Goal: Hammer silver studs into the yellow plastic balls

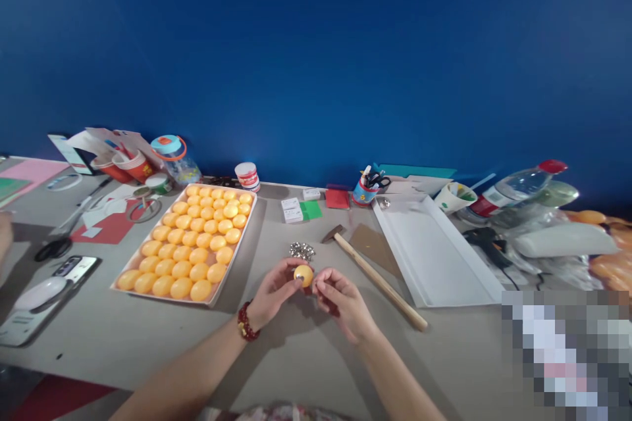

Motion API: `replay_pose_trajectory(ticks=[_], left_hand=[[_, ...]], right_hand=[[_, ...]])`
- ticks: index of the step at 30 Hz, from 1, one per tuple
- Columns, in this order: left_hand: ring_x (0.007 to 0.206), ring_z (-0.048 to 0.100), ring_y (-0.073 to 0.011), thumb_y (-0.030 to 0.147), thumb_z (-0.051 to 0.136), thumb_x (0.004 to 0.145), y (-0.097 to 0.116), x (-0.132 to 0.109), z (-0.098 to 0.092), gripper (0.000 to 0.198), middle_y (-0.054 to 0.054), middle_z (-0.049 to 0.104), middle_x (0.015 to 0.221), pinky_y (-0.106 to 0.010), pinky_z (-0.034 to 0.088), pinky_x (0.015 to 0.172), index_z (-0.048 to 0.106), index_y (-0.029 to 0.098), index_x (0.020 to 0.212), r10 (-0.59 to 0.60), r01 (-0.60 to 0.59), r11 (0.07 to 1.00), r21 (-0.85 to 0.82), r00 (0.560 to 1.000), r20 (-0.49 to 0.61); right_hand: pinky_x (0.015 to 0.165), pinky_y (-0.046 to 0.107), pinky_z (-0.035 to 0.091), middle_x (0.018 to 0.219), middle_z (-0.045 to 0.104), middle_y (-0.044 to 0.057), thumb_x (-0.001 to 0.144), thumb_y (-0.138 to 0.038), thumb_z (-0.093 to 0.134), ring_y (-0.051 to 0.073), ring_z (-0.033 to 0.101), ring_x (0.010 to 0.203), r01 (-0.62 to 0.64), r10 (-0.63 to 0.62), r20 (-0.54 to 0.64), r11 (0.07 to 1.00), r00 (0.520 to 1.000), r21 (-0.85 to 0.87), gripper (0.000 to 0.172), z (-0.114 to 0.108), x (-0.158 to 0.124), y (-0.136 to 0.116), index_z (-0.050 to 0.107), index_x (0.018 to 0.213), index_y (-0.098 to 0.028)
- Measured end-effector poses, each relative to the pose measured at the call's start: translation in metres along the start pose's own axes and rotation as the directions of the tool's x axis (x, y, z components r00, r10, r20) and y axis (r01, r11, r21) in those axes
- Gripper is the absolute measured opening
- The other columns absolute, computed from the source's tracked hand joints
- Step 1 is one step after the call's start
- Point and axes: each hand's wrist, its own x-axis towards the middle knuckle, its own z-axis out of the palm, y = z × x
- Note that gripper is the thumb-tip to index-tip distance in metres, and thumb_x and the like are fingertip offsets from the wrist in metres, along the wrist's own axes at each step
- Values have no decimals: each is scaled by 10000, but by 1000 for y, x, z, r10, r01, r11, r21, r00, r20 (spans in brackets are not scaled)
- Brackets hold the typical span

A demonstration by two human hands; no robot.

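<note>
My left hand pinches a small orange ball between thumb and fingertips, just above the grey table. A red bead bracelet circles that wrist. My right hand is closed in a pinch right beside the ball, its fingertips touching the ball's right side; what they hold, if anything, is too small to name. A little pile of shiny metal pieces lies just beyond both hands. A white tray filled with several rows of orange balls sits to the left.
A wooden-handled hammer lies right of my hands, then a long white tray. A glue gun, plastic bottle, cups, jars and a pen pot crowd the back edge. A scale and scissors lie left.
</note>
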Motion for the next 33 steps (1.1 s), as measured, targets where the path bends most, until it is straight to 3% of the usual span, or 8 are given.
replay_pose_trajectory(ticks=[6, 12, 18, 25, 33], left_hand=[[880, 642, -195, 287, 661, 840, -5, -3, -1, 283, -79, 677, 1063, -318, 516, 785, 617, 195, 1104, 9, -9, 1000, -13, 1000, 19], [724, 656, -168, 295, 643, 847, -8, -5, -3, 294, -110, 666, 1099, -304, 519, 674, 605, 181, 1116, -5, 10, 999, -45, 995, 97], [706, 648, -156, 286, 648, 844, -4, -6, -2, 292, -78, 672, 997, -275, 501, 643, 610, 190, 1117, -15, 16, 1000, -10, 994, 108], [726, 647, -157, 278, 672, 826, -6, -8, 2, 293, -80, 645, 1037, -289, 525, 669, 625, 196, 1103, -3, 4, 1000, -3, 993, 118], [789, 615, -156, 261, 661, 830, -5, -7, 4, 255, -111, 543, 1209, -301, 554, 678, 639, 191, 1075, 64, -59, 997, -41, 989, 131]], right_hand=[[472, 200, 232, 663, 552, -25, 739, -386, 778, 59, 360, 504, -5, 5, 6, 1000, 1000, 18, 283, -2, 0, 3, 582, 779, -185], [457, 186, 230, 634, 509, -46, 745, -381, 773, 50, 337, 490, -6, 7, -28, 999, 1000, 40, 279, -11, 4, 8, 584, 772, -178], [451, 185, 250, 584, 463, -70, 745, -428, 762, 56, 349, 472, 9, -10, -114, 1000, 993, -13, 309, -9, 5, 9, 572, 779, -186], [468, 198, 310, 635, 495, -45, 710, -477, 770, 75, 392, 514, 47, -79, -200, 986, 977, -160, 355, -5, 4, 6, 579, 779, -186], [508, 216, 332, 637, 507, -37, 768, -509, 706, 90, 419, 534, 81, -146, -175, 939, 974, -335, 351, -11, 5, 9, 582, 788, -182]])
